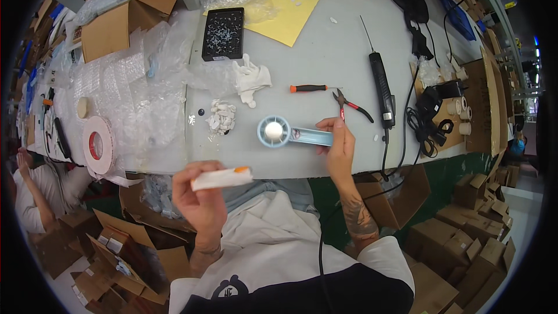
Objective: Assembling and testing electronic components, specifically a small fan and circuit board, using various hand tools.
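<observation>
My right hand (342, 146) grips the handle end of a light-blue handheld fan (311, 136). The fan's round head points left, just above the table's near edge. In my left hand (199, 200), the fingers close around a slim white piece with an orange patch (220, 179); motion blurs it and I cannot make out its kind. Beyond the fan lie an orange-and-black screwdriver (309, 88) and red-handled cutting pliers (350, 104). A heap of small white parts (222, 117) sits to the left of the fan head, near a crumpled white glove (251, 78).
At the far left stands a black tray of screws (223, 34) beside a yellow sheet (288, 14). A corded black electric screwdriver (382, 87) lies to the right. Bubble wrap (110, 75) and a tape roll (100, 145) cover the left side. Cardboard boxes (465, 227) crowd the floor.
</observation>
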Available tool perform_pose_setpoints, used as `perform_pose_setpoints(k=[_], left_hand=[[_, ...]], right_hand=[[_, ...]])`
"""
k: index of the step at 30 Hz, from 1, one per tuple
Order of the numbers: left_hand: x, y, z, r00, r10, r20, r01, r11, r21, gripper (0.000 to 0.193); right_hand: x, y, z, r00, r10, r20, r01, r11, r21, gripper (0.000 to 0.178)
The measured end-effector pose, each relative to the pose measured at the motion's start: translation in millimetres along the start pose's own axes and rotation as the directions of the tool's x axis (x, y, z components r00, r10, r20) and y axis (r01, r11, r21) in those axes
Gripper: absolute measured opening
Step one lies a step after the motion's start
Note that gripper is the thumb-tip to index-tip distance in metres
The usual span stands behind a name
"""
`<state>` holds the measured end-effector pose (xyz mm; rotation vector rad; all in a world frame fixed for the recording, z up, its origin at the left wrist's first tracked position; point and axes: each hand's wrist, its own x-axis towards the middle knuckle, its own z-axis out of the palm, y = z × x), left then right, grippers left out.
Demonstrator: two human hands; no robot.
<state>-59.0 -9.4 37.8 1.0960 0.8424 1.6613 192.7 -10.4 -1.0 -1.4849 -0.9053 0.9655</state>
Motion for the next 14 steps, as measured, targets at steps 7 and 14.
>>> perform_pose_setpoints(k=[7,14], left_hand=[[-2,-8,3,0.926,-0.36,0.111,0.363,0.932,-0.011,0.034],[0,-34,-15,0.73,-0.623,0.28,0.634,0.771,0.061,0.048]], right_hand=[[-20,-17,19,0.957,-0.145,0.251,0.252,0.846,-0.471,0.014],[-1,-21,2,0.76,-0.315,0.569,0.614,0.635,-0.469,0.017]])
